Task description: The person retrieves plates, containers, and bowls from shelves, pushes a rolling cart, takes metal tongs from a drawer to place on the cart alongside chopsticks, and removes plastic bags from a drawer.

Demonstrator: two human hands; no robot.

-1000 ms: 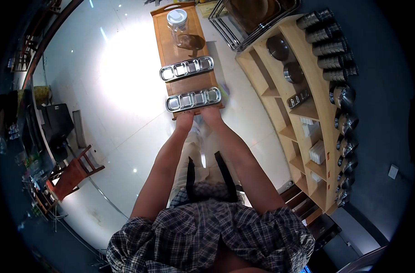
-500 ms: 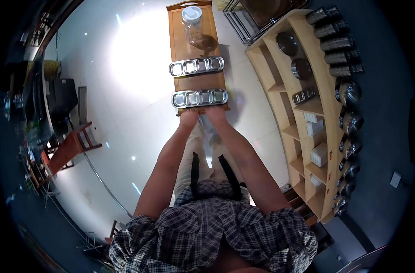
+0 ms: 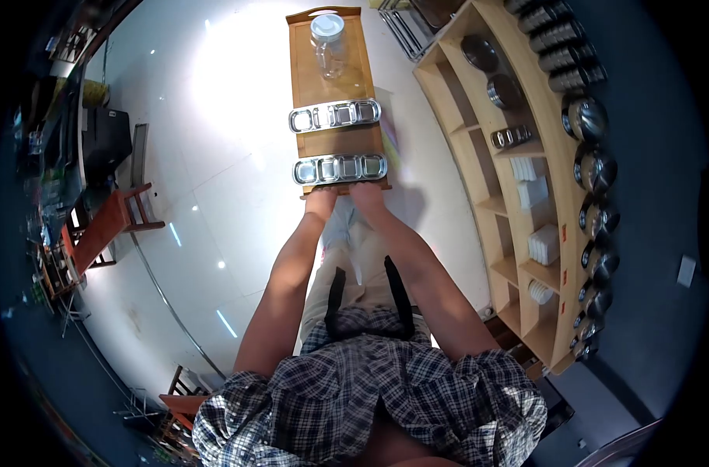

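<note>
A long wooden tray (image 3: 335,145) extends out in front of me, with a handle cutout at its far end. My left hand (image 3: 321,200) and my right hand (image 3: 366,197) are closed on its near end, side by side; the fingertips are hidden. Just beyond them, a shiny metal dish with several compartments (image 3: 340,168) lies across the tray. A second metal compartment dish (image 3: 335,116) lies parallel to it, farther out. Near the far end stands a clear glass jug (image 3: 330,61) with a whitish lid (image 3: 327,27).
Along my right runs a light wooden shelf unit (image 3: 479,156) with metal pans and stacked white dishes (image 3: 543,244). Metal bowls (image 3: 596,167) line its outer side. To my left are a reddish wooden chair (image 3: 105,228) and a black box (image 3: 105,140). Pale shiny floor (image 3: 191,179) lies around.
The surroundings have shifted in view: the shelf unit sits slightly farther left and higher, and the chair on the left is higher. The tray and its load stay in front of me, still held.
</note>
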